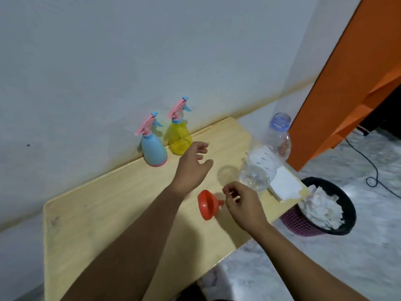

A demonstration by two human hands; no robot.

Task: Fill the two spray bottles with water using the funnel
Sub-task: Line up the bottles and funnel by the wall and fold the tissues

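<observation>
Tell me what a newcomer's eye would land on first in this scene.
First the two spray bottles standing upright by the wall at the table's far edge: the blue spray bottle and the yellow spray bottle, both with pink trigger heads still on. Next, the red funnel lying on its side mid-table, between the open left hand and the right hand. The orange panel at right also draws attention.

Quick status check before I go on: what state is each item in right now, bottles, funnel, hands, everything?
blue spray bottle: upright, spray head on
yellow spray bottle: upright, spray head on
funnel: on its side on the table
water bottle: uncapped, tilted
left hand: open, empty
right hand: fingers curled, holding nothing
bin: full of white paper
</observation>
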